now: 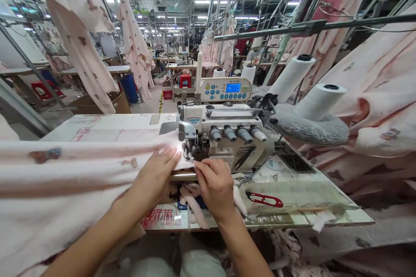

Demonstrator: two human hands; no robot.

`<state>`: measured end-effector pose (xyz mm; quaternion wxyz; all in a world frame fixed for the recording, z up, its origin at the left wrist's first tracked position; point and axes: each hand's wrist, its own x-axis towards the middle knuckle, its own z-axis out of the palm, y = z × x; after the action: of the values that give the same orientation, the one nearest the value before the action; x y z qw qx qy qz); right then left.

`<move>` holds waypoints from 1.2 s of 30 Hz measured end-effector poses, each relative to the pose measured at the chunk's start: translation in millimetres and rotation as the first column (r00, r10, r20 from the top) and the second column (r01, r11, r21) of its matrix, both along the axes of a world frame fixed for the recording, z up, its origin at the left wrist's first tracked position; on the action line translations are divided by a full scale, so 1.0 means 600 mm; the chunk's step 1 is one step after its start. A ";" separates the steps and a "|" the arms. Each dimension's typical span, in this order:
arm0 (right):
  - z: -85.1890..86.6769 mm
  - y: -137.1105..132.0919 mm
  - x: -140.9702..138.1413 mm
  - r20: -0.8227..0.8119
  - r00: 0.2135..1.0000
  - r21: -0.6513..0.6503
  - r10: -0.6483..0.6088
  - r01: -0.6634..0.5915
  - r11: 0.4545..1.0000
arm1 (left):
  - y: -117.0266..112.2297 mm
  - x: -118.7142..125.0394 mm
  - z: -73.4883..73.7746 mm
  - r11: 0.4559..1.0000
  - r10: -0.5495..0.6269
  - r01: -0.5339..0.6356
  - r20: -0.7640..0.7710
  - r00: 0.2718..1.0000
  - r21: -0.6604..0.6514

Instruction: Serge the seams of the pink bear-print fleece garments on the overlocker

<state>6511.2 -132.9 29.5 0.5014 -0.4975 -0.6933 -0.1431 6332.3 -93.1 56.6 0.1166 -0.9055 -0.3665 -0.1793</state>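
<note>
A pale pink printed fabric (97,173) drapes over the left of the table, its edge running under the presser foot of a white overlock sewing machine (224,119). My left hand (157,169) lies on top of the fabric just left of the needle area, fingers stretched out flat. Close in front of the presser foot, my right hand (216,184) pinches the fabric edge between thumb and forefinger. Below the hands, fabric trimmings (195,207) hang at the table's front.
Red thread snips (264,199) lie on the table right of my right hand. White thread cones (321,101) stand behind the machine beside a grey fluffy bundle (312,125). Pink garments (133,43) hang around, and a metal rail (276,30) crosses at upper right.
</note>
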 end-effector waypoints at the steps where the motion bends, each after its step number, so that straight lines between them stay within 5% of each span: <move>1: 0.001 0.000 -0.001 -0.009 1.000 -0.018 -0.019 0.019 1.000 | 0.008 0.004 0.005 0.999 0.015 -0.015 -0.010 1.000 -0.040; 7: -0.018 -0.039 -0.015 -0.106 0.994 -0.030 -0.036 0.033 0.999 | 0.069 0.034 0.032 0.983 0.101 -0.117 -0.114 0.988 -0.143; 12: -0.034 -0.065 -0.036 -0.094 0.989 -0.111 0.113 -0.124 0.986 | 0.106 0.018 0.033 0.962 0.225 -0.241 -0.123 0.967 -0.130; 17: -0.046 -0.077 -0.045 -0.205 0.944 -0.207 0.257 -0.299 0.932 | 0.046 -0.065 0.018 0.908 0.399 -0.407 -0.090 0.912 -0.102; 20: -0.048 -0.070 -0.053 -0.388 0.883 -0.296 0.265 -0.392 0.871 | -0.029 -0.092 0.034 0.832 0.470 -0.486 -0.126 0.873 -0.268; 22: -0.047 -0.057 -0.061 -0.612 0.766 -0.367 0.199 -0.497 0.786 | -0.077 -0.083 0.057 0.823 0.358 -0.401 -0.181 0.916 -0.403; 25: -0.045 -0.037 -0.069 -0.847 0.529 -0.360 0.047 -0.637 0.682 | -0.119 -0.036 0.084 0.888 0.097 -0.185 -0.221 0.970 -0.422; 30: -0.046 -0.038 -0.049 -0.903 0.426 -0.312 -0.063 -0.545 0.778 | -0.108 0.041 0.076 0.952 -0.038 -0.024 -0.196 0.980 -0.305; 33: -0.063 -0.062 -0.017 -0.788 0.615 -0.360 -0.035 -0.414 0.836 | -0.101 0.029 0.076 0.935 -0.011 -0.037 -0.134 0.991 -0.352; 36: -0.114 -0.086 0.026 -0.315 0.948 -0.352 -0.046 -0.072 0.933 | -0.107 -0.036 0.082 0.942 0.102 -0.059 0.115 0.988 -0.330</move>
<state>6526.9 -184.5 -39.0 0.5083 -0.5924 -0.6210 0.0713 6311.0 -157.5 105.9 -0.0515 -0.8829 -0.4346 -0.1703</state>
